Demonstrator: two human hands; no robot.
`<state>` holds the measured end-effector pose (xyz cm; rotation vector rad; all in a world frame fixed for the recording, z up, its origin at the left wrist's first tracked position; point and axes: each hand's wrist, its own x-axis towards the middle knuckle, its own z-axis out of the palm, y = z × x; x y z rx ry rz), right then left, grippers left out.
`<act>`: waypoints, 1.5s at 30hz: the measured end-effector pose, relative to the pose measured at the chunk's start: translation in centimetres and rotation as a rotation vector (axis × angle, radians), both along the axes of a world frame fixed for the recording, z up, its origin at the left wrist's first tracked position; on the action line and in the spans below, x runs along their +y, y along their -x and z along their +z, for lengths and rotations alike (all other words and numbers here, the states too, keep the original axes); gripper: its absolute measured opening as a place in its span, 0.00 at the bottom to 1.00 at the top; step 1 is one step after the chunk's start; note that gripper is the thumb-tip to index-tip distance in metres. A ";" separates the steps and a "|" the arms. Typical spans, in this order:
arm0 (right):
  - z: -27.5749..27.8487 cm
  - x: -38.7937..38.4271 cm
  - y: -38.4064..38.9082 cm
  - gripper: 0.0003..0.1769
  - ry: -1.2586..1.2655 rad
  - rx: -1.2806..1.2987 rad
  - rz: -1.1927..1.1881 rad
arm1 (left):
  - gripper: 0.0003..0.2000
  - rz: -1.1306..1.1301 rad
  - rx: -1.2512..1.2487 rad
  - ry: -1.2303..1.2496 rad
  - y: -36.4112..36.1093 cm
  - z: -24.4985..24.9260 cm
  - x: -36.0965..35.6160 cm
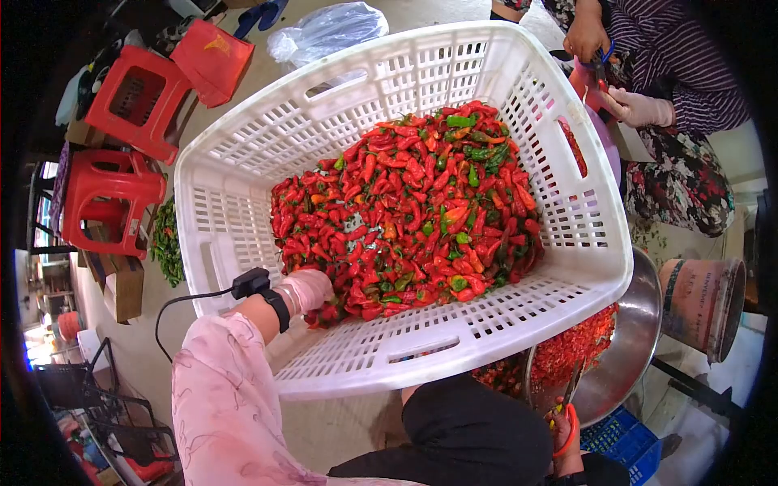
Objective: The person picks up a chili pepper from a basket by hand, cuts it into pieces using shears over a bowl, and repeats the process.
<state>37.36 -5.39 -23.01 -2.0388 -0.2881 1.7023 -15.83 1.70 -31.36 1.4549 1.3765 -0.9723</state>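
A large white plastic basket (324,377) holds a heap of red peppers (389,194) with a few green ones among them. Inside its near left corner, my left hand (308,290), in a pale glove, reaches into the peppers; its fingertips are hidden among them. My right hand (565,429) is low at the right, below the basket, with its fingers round orange-handled scissors (573,389). The scissor blades point up over a metal bowl (640,324) of chopped red pepper (571,348).
A co-worker's gloved hand (640,108) and bare hand hold blue-handled scissors at the upper right. Red stools (109,198) stand at the left, near green peppers (167,247). A bucket (701,304) stands right of the bowl, with a blue crate (628,441) below.
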 end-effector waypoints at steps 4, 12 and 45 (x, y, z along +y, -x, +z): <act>-0.1 -0.1 0.0 0.21 -0.007 -0.001 -0.042 | 0.09 0.054 0.210 -0.237 1.9 -3.7 0.8; 0.3 0.2 0.4 0.21 0.045 -0.047 -0.028 | 0.15 0.400 0.012 -1.005 -1.9 -9.5 3.3; 0.0 0.2 0.4 0.19 -0.034 -0.007 -0.015 | 0.11 0.705 0.037 -1.375 1.4 -6.0 4.0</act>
